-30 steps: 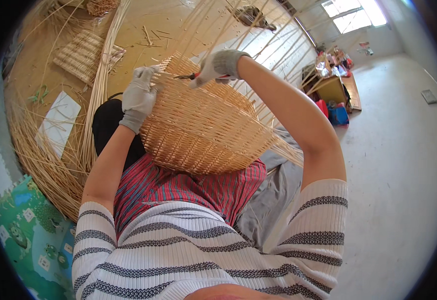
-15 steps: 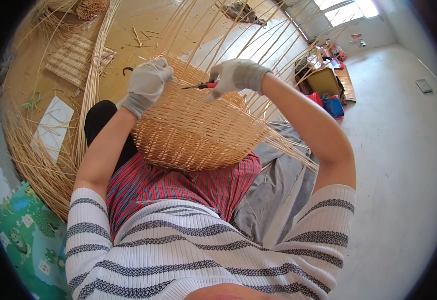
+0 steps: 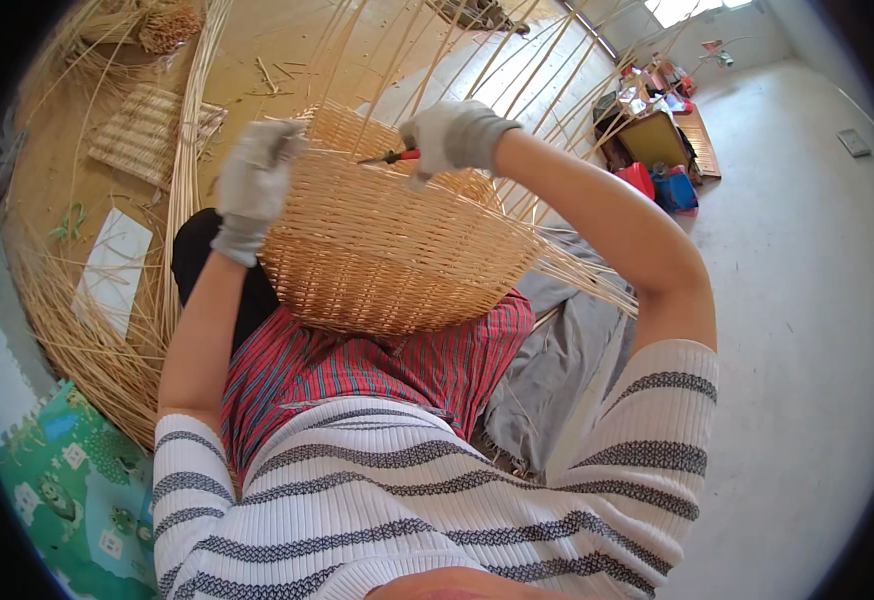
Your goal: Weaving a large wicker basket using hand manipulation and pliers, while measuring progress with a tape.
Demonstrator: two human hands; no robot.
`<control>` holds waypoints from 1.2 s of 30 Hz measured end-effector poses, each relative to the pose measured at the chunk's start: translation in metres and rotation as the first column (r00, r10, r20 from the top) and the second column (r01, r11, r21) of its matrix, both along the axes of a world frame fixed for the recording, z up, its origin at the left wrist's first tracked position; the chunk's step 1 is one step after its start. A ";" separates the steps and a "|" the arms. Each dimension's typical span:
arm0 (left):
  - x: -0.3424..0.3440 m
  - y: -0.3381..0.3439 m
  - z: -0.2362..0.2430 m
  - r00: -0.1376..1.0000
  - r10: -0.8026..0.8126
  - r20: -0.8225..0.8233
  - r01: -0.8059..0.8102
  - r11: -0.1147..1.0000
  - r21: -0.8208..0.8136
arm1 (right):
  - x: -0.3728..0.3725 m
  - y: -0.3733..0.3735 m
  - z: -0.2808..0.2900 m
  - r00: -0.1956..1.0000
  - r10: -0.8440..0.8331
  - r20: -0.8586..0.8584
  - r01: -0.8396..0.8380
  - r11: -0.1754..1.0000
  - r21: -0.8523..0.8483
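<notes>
A woven wicker basket (image 3: 387, 260) rests on my lap, long upright stakes rising from its top. My left hand (image 3: 257, 175), in a pale grey glove and slightly blurred, has its fingers curled at the basket's upper left edge. My right hand (image 3: 447, 140), also gloved, is closed on red-handled snips (image 3: 402, 155), whose dark tips point left across the upper weave. Loose pale strands (image 3: 587, 280) stick out from the basket's right side.
A woven square mat (image 3: 147, 135), a long bundle of reeds (image 3: 189, 150), a white board (image 3: 115, 270) and scattered strands lie at left. A green patterned mat (image 3: 67, 470) is lower left. Red and blue containers (image 3: 672, 190) stand by furniture at back right; grey cloth (image 3: 547, 380) lies beside me.
My left hand has moved down and left since half a second ago, its fingers still at the edge. My right hand with the snips has risen slightly and shifted left.
</notes>
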State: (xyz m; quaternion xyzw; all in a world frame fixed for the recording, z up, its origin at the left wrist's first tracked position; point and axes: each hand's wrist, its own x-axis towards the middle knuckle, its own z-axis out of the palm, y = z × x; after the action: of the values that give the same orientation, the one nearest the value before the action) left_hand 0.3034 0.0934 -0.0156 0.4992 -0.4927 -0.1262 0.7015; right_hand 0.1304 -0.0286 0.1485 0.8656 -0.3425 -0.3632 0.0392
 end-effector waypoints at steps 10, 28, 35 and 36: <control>-0.026 -0.034 0.016 0.452 0.117 0.884 -0.231 0.973 -0.011 | -0.108 0.099 -0.010 0.978 -0.128 0.162 0.003 0.793 0.609; 0.136 0.290 -0.145 0.900 0.319 0.297 -0.407 0.373 0.834 | -0.089 0.166 -0.170 0.134 -0.931 0.340 -0.140 0.322 0.936; -0.095 0.139 -0.009 0.840 -0.467 -0.277 0.542 0.712 0.446 | -0.062 0.208 -0.183 -0.100 -0.847 0.522 -0.204 0.531 0.823; -0.100 0.129 -0.028 0.854 -0.473 -0.217 0.519 0.748 0.413 | -0.068 0.205 -0.188 -0.060 -0.852 0.520 -0.131 0.524 0.842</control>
State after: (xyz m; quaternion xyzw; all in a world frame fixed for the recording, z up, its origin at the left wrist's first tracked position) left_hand 0.2030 0.2227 -0.0434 0.4940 -0.5282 -0.4447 0.5283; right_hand 0.0621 0.1761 -0.0392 0.6432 -0.3582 0.2196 -0.6401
